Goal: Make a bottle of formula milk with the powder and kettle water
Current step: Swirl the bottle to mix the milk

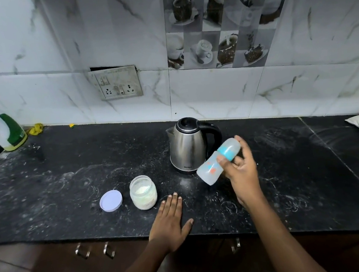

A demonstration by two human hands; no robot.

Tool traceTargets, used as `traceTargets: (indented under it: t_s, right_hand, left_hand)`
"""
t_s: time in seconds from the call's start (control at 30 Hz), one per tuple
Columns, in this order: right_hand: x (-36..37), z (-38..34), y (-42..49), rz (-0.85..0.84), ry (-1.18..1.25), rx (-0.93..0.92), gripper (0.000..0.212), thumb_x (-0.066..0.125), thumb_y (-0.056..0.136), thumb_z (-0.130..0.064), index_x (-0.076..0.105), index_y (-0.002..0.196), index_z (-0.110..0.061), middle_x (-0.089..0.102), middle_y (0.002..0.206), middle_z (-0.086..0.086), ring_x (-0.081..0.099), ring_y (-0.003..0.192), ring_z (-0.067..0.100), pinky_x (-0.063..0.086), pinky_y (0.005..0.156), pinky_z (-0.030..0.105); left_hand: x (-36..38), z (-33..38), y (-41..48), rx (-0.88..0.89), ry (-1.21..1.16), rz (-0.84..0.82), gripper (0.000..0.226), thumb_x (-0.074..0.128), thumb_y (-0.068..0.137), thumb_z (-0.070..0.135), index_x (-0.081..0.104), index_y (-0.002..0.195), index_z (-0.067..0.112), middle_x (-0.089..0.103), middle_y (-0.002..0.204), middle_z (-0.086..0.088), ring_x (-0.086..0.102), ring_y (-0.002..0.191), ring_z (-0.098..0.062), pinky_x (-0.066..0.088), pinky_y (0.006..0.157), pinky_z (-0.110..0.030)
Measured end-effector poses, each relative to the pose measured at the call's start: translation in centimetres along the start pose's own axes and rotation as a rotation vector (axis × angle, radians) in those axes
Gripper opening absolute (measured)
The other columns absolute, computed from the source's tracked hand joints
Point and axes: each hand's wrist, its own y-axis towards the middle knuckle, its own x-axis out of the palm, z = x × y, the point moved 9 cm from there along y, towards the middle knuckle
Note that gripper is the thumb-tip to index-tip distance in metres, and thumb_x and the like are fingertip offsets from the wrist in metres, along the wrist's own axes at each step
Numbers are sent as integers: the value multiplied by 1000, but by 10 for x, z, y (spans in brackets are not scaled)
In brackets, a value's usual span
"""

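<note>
Right hand point(242, 167) is up off the counter, fingers wrapped round the baby bottle point(218, 161), thumb across its front. The bottle is tilted hard, capped end up and away, base down toward the left, hanging in the air with its blue collar just inside the grip. Forearm comes in from the lower right, wrist bent.

Left hand point(170, 220) lies flat, palm down, fingers spread and holding nothing, right at the near edge of the black countertop point(68, 179).

Just left of that flat hand's fingertips stands the powder jar point(143, 192), open, pale powder inside. Its round lid point(111, 200) lies beyond the jar, further left. The steel kettle point(189, 144) stands just behind the bottle, black handle toward the right hand, lid shut.

The dark counter is streaked with white smears. Far off to the left, a white and green bottle point(0, 126) by the marble-tiled wall, and a switch plate point(116, 82) above.
</note>
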Motion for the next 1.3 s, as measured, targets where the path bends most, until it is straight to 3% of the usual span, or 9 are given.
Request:
traceTargets:
  t_s: [0.23, 0.33, 0.47, 0.57, 0.7, 0.8, 0.93, 1.07, 1.3]
  right_hand:
    - [-3, 2, 0, 31, 20, 14, 73, 76, 90, 1, 49, 148, -35, 75, 124, 11, 73, 115, 28, 63, 90, 43]
    - [17, 6, -4, -205, -83, 66, 75, 79, 88, 1, 52, 145, -38, 75, 125, 11, 73, 116, 30, 62, 90, 39]
    - [-7, 3, 0, 0, -22, 26, 74, 77, 91, -2, 48, 149, -37, 75, 124, 8, 73, 115, 25, 62, 90, 41]
    - [16, 13, -7, -230, -124, 80, 77, 79, 88, 0, 48, 151, -33, 76, 124, 9, 73, 116, 28, 62, 90, 37]
    - [-6, 7, -6, 41, -9, 3, 73, 79, 89, -3, 51, 146, -38, 75, 125, 8, 74, 114, 24, 62, 90, 39]
    - [18, 12, -10, -182, -75, 42, 75, 83, 85, -3, 54, 143, -40, 76, 123, 8, 74, 112, 24, 62, 87, 33]
    - [-1, 1, -6, 2, -54, -78, 77, 81, 87, 2, 53, 145, -40, 70, 134, 6, 71, 119, 21, 60, 94, 35]
    - [29, 16, -14, -364, -416, -36, 84, 87, 78, -26, 48, 146, -55, 63, 140, -22, 66, 126, 7, 58, 99, 30]
    - [19, 52, -12, -254, -576, -81, 91, 80, 83, -25, 33, 154, -57, 50, 153, -19, 53, 140, 11, 47, 115, 49]
  left_hand:
    - [4, -1, 2, -9, 7, -18, 93, 9, 102, 74, 1, 171, 11, -16, 177, -5, -26, 159, -18, -20, 128, -35]
    - [4, -2, 0, -5, 5, -19, 92, 11, 103, 73, 3, 171, 11, -13, 178, -6, -23, 161, -19, -19, 128, -36]
    - [3, -1, 1, -5, -6, -2, 91, 14, 104, 72, 7, 171, 10, -8, 178, -7, -19, 162, -20, -18, 128, -35]
    - [4, -2, 0, -6, 6, -16, 92, 11, 103, 73, 3, 171, 11, -14, 177, -5, -23, 161, -18, -20, 128, -35]
    - [3, -1, 2, -12, 4, -9, 92, 11, 104, 72, 4, 171, 11, -12, 178, -6, -22, 161, -19, -18, 128, -36]
    - [2, -1, 0, -6, -9, -6, 91, 14, 104, 72, 6, 171, 10, -9, 178, -7, -21, 160, -19, -17, 128, -36]
    - [2, -1, 0, -13, 0, -20, 91, 12, 104, 72, 3, 171, 11, -12, 178, -6, -22, 162, -19, -18, 129, -36]
    - [1, 0, 0, -12, -2, -13, 91, 15, 104, 71, 5, 171, 10, -10, 178, -7, -23, 159, -19, -22, 126, -32]
    - [4, -1, 0, -31, 18, -66, 91, 11, 104, 71, 0, 171, 12, -13, 179, -7, -17, 165, -21, -12, 132, -40]
